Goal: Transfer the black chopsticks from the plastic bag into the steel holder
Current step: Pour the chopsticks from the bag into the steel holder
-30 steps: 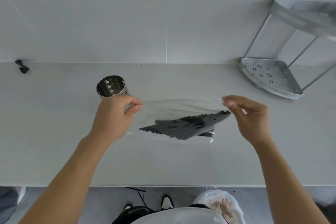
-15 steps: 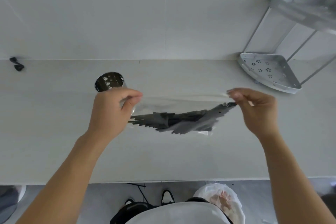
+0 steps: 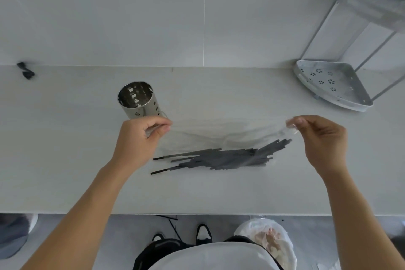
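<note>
A clear plastic bag (image 3: 228, 133) is stretched sideways over the white counter. My left hand (image 3: 140, 138) pinches its left corner and my right hand (image 3: 322, 138) pinches its right corner. Several black chopsticks (image 3: 219, 158) lie in a loose bundle under the bag, and a few thin tips poke out past its left end onto the counter. The perforated steel holder (image 3: 137, 99) stands upright just behind my left hand, with nothing in it.
A white wire corner shelf (image 3: 333, 85) stands at the back right against the wall. A small black object (image 3: 26, 71) lies at the back left. The counter's front edge (image 3: 197, 213) runs below my arms, with shoes and a bag on the floor.
The bag has been lifted and pulled wider. The chopsticks have slid left, and a few tips now stick out of its left end. The holder is more uncovered behind my left hand.
</note>
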